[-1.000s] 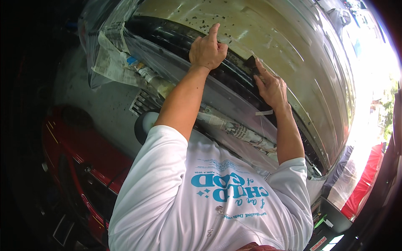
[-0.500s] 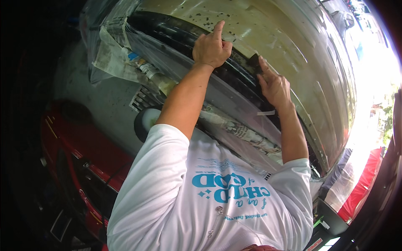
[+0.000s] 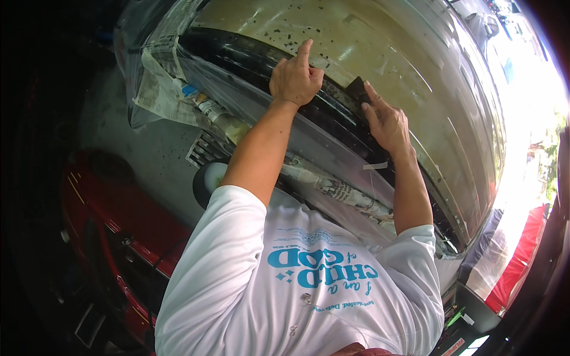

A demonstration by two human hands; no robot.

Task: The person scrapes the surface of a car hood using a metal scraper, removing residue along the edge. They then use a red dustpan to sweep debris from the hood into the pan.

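A curved, gold-tinted vehicle panel [image 3: 392, 71] with dark chipped spots lies in front of me, bordered by a glossy black trim strip [image 3: 237, 62]. My left hand [image 3: 295, 80] rests at the strip's upper edge. Its index finger stretches onto the panel beside the chips, the other fingers are bent, and nothing shows in it. To its right, my right hand [image 3: 387, 123] grips a small dark flat block [image 3: 357, 89] between fingers and thumb. That block is against the seam where panel and strip meet; its underside is hidden.
Clear plastic film [image 3: 267, 101] and newspaper [image 3: 341, 193] cover the area below the strip, with a loose bit of tape [image 3: 375, 167] on it. A red car [image 3: 119, 219] stands at the left. Lower right are a dark bin [image 3: 475, 308] and red, white and blue cloth [image 3: 516, 261].
The whole view has shifted slightly, so the panel sits a little lower in the picture. Both hands keep nearly the same places on the panel, the right still holding the dark block.
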